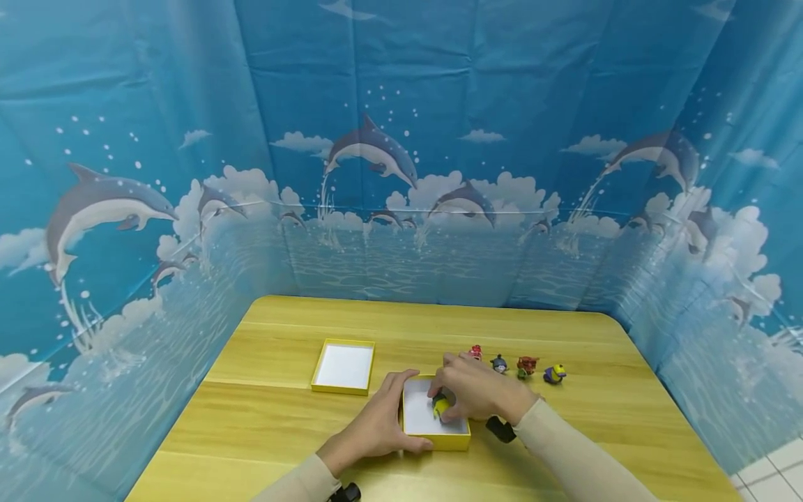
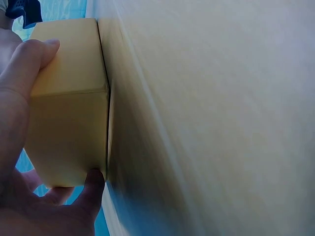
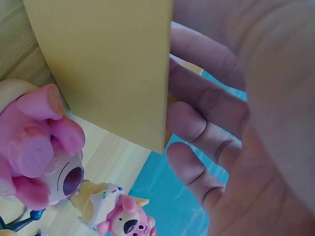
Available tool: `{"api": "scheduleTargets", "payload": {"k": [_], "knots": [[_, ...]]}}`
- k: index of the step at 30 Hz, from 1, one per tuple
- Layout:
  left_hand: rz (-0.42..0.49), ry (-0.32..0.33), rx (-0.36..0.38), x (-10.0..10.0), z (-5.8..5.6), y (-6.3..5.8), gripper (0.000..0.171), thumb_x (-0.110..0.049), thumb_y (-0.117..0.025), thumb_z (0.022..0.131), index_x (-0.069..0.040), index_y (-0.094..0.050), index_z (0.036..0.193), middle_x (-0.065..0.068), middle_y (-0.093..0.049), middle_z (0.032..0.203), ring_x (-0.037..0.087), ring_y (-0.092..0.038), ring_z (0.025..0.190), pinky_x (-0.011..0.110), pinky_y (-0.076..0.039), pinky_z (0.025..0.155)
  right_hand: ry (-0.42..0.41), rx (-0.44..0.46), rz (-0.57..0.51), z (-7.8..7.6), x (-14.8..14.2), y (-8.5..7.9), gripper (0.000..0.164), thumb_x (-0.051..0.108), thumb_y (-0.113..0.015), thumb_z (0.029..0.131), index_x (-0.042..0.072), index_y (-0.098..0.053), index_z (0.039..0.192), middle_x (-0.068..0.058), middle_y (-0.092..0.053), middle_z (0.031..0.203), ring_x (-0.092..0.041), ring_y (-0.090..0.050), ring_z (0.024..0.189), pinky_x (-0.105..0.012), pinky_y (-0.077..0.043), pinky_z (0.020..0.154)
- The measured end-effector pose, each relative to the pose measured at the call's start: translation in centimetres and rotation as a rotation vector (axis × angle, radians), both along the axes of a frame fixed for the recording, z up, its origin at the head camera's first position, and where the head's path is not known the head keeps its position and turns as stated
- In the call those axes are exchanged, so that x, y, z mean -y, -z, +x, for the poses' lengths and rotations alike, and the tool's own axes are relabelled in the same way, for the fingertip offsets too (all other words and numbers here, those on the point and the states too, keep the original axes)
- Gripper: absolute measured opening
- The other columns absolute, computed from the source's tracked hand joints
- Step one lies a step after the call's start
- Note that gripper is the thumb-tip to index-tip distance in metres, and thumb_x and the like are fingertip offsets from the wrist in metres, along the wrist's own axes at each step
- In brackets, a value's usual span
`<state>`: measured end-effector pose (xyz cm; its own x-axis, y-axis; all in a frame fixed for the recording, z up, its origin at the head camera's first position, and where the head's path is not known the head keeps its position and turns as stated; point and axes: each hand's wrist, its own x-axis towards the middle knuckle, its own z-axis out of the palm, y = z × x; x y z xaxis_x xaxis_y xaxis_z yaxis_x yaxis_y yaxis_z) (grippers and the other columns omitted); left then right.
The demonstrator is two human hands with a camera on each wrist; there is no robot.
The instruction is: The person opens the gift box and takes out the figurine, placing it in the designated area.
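An open yellow box (image 1: 448,443) with a white inside stands on the table. My left hand (image 1: 378,427) grips its left end, thumb on the near side and fingers at the far corner; the left wrist view shows the thumb (image 2: 37,56) against the box wall (image 2: 69,128). Inside the box, my right hand (image 1: 473,387) pinches a small yellow-green and dark toy figurine (image 1: 441,406) between thumb and fingers. In the right wrist view, the fingers (image 3: 184,120) of that hand reach over the box wall (image 3: 108,64), and the figurine is hidden.
A yellow-rimmed lid (image 1: 343,366) lies inside-up to the left. Right of the box stand several small figurines: a pink one (image 1: 475,352), a grey one (image 1: 499,364), a red-brown one (image 1: 527,366) and a purple-yellow one (image 1: 555,374). A dolphin-print curtain (image 1: 401,265) surrounds the table.
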<state>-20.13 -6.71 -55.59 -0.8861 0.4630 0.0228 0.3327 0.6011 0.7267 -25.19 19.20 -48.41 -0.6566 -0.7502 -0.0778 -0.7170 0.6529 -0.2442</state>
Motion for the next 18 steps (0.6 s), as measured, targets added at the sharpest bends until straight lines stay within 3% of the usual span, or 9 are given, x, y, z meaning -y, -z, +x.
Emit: {"api": "scheduleTargets", "payload": {"k": [8, 14, 18], "knots": [[-0.013, -0.005, -0.005, 0.25, 0.09, -0.06, 0.131, -0.071, -0.099, 0.085, -0.021, -0.029, 0.184, 0.010, -0.046, 0.174, 0.023, -0.061, 0.142, 0.048, -0.060, 0.117, -0.037, 0.004, -0.074, 0.17, -0.31, -0.17, 0.041, 0.032, -0.100, 0.096, 0.019, -0.088, 0.133, 0.004, -0.085, 0.127, -0.009, -0.072, 0.103, -0.039, -0.064, 0.094], [-0.021, -0.002, -0.004, 0.19, 0.09, -0.15, 0.131, -0.070, -0.099, 0.085, -0.020, -0.028, 0.184, 0.011, -0.045, 0.176, 0.025, -0.061, 0.144, 0.049, -0.060, 0.118, -0.059, 0.037, -0.152, 0.21, -0.70, -0.14, 0.038, 0.029, -0.095, 0.101, 0.016, -0.086, 0.135, 0.001, -0.082, 0.126, -0.007, -0.071, 0.090, -0.025, -0.059, 0.078], [-0.016, 0.003, -0.005, 0.08, -0.03, -0.16, 0.131, -0.071, -0.098, 0.086, -0.020, -0.028, 0.184, 0.010, -0.045, 0.176, 0.024, -0.061, 0.143, 0.049, -0.060, 0.117, -0.069, 0.034, -0.190, 0.27, -0.98, -0.04, 0.037, 0.027, -0.093, 0.103, 0.016, -0.085, 0.137, 0.001, -0.080, 0.128, -0.007, -0.073, 0.091, -0.023, -0.060, 0.078]]}}
